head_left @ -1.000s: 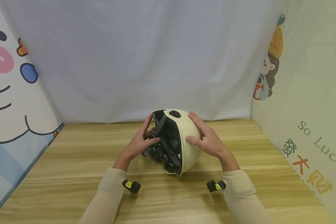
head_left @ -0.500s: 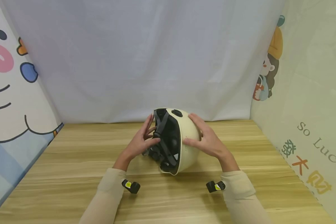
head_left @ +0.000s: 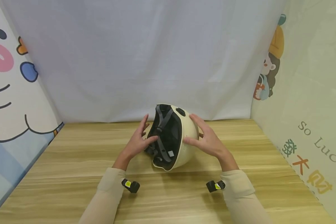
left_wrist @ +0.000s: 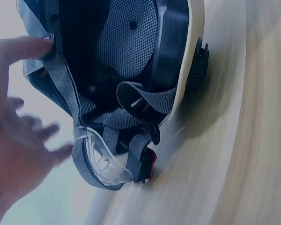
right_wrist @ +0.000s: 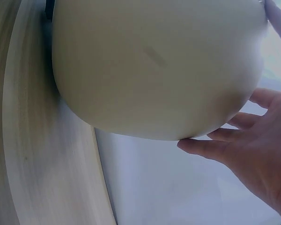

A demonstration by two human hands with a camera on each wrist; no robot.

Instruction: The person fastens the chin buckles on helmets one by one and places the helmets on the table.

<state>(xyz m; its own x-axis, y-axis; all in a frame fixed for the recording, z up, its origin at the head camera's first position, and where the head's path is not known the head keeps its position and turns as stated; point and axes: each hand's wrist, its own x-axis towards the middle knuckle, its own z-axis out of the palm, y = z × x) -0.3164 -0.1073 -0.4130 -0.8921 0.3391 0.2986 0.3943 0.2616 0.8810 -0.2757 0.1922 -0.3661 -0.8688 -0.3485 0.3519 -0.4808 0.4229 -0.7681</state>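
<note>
A cream helmet (head_left: 191, 146) lies on its side on the wooden table, its dark padded inside facing left towards my left hand. Grey chin straps (left_wrist: 68, 86) cross the opening, with a clear plastic chin piece (left_wrist: 105, 161) and a buckle (left_wrist: 143, 166) hanging low. My left hand (head_left: 136, 143) is spread beside the opening; its thumb lies over a strap in the left wrist view, while the other fingers stand off the helmet. Against the outer shell rests my right hand (head_left: 210, 141), fingers extended and spread, fingertips touching the dome.
The wooden table (head_left: 81, 186) spreads around the helmet on all sides. A white cloth (head_left: 128, 62) hangs behind it. Printed panels stand at left (head_left: 14, 102) and right (head_left: 305, 93). Small black wrist cameras (head_left: 131, 186) sit at both cuffs.
The helmet has turned between my hands: its lower rim has swung left and its upper rim right, showing more of the inside. My left fingers have come away from the rim.
</note>
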